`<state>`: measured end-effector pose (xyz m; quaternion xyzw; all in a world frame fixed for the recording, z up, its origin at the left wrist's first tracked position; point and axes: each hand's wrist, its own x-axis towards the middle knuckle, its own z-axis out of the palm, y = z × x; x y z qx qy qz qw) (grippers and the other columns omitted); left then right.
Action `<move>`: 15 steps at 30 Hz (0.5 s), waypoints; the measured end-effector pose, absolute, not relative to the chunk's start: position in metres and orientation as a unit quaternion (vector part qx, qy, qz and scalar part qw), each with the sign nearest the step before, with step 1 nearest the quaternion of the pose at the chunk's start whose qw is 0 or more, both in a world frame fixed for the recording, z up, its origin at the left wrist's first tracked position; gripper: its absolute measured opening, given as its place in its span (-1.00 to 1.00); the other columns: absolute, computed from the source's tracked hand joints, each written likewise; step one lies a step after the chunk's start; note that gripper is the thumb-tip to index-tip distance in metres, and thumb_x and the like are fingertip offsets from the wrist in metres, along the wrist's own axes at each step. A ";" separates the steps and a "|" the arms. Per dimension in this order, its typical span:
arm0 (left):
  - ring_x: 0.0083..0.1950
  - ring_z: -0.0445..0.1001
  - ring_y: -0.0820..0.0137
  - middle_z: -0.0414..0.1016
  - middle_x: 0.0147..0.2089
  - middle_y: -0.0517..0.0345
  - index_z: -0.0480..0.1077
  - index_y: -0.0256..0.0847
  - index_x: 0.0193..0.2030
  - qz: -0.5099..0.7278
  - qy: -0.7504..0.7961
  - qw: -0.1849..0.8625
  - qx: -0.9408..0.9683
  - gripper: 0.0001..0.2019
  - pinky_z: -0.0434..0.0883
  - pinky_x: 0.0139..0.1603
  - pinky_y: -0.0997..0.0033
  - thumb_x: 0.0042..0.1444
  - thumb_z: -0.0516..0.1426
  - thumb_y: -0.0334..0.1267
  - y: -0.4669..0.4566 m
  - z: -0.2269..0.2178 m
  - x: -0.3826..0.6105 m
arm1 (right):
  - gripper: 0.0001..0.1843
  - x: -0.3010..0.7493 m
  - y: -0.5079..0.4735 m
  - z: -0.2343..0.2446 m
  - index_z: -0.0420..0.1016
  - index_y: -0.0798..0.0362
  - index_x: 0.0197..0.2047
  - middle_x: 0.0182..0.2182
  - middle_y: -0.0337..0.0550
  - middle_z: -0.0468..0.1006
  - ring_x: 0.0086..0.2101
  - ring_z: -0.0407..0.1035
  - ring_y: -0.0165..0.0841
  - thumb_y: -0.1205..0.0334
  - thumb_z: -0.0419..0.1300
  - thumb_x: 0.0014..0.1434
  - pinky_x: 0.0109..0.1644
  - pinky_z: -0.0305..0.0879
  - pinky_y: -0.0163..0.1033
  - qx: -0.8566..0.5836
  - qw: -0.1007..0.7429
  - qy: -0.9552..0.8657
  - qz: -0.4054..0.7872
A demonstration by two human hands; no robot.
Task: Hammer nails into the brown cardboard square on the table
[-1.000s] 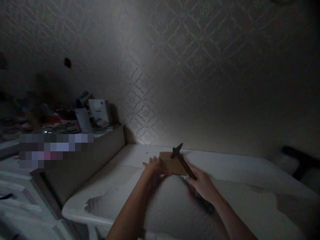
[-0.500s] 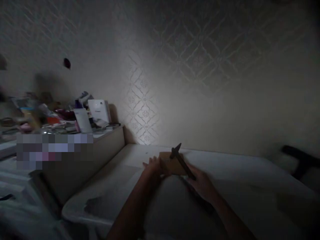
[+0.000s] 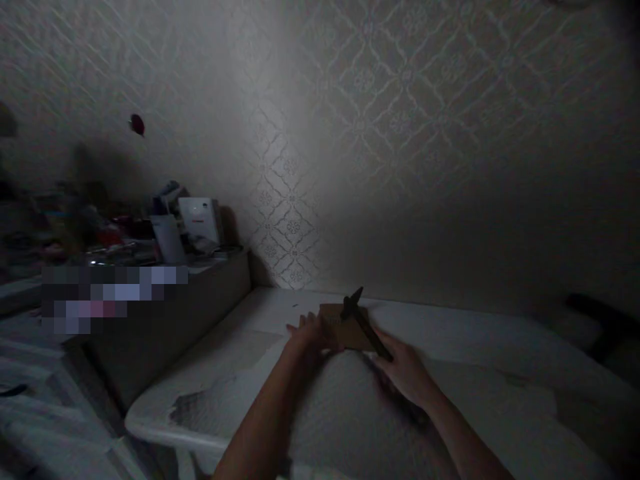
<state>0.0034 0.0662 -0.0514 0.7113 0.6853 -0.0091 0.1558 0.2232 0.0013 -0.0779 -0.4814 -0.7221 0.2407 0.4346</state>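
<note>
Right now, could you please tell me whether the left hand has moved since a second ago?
No, not noticeably: the left hand keeps its place near the dark mark on the table.

I see a brown board point(image 3: 345, 339), a dark hammer point(image 3: 371, 332), a whitish bench point(image 3: 425, 327) and, far behind, greyish wallpaper point(image 3: 400, 123) with flowered diamonds.

You have dim light, with a pale glow on the wall point(image 3: 293, 223) behind the worktop point(image 3: 455, 333). Left of the worktop, clutter point(image 3: 107, 232) blurs into shadow.
</note>
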 end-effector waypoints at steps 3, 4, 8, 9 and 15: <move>0.48 -0.25 -0.16 -0.23 0.51 -0.20 -0.12 -0.05 0.45 -0.012 0.683 0.157 0.713 0.08 -0.11 0.26 -0.49 -0.17 0.22 0.28 0.068 -0.054 0.002 | -0.31 0.224 0.003 -0.080 0.33 -0.04 0.29 0.12 -0.20 0.51 0.09 0.41 -0.20 0.37 0.11 0.04 0.17 0.31 -0.08 -0.482 0.437 -0.716 0.252; 0.48 -0.25 -0.16 -0.23 0.51 -0.20 -0.12 -0.05 0.45 -0.013 0.682 0.157 0.714 0.08 -0.11 0.26 -0.49 -0.17 0.22 0.28 0.069 -0.056 0.002 | -0.30 0.224 0.003 -0.081 0.32 -0.04 0.29 0.12 -0.20 0.51 0.08 0.42 -0.20 0.37 0.11 0.03 0.16 0.32 -0.07 -0.484 0.439 -0.714 0.252; 0.48 -0.25 -0.16 -0.23 0.51 -0.18 -0.14 -0.03 0.45 -0.012 0.684 0.154 0.713 0.09 -0.12 0.27 -0.48 -0.17 0.22 0.28 0.071 -0.059 0.000 | -0.31 0.224 0.002 -0.079 0.38 -0.06 0.25 0.04 -0.20 0.57 0.05 0.45 -0.17 0.38 0.12 0.00 0.10 0.38 -0.08 -0.483 0.443 -0.716 0.241; 0.48 -0.25 -0.16 -0.22 0.51 -0.19 -0.14 -0.04 0.45 -0.012 0.685 0.154 0.712 0.09 -0.11 0.28 -0.46 -0.17 0.22 0.27 0.071 -0.059 0.000 | -0.31 0.224 0.002 -0.079 0.39 -0.06 0.25 0.03 -0.20 0.58 0.05 0.44 -0.17 0.39 0.12 0.00 0.10 0.38 -0.07 -0.479 0.443 -0.719 0.239; 0.47 -0.26 -0.18 -0.26 0.51 -0.23 -0.15 -0.04 0.45 -0.008 0.684 0.153 0.713 0.08 -0.13 0.26 -0.48 -0.15 0.24 0.24 0.069 -0.057 0.001 | -0.26 0.223 0.003 -0.080 0.32 -0.04 0.29 0.13 -0.18 0.50 0.11 0.39 -0.21 0.44 0.09 0.00 0.21 0.27 -0.07 -0.476 0.440 -0.724 0.237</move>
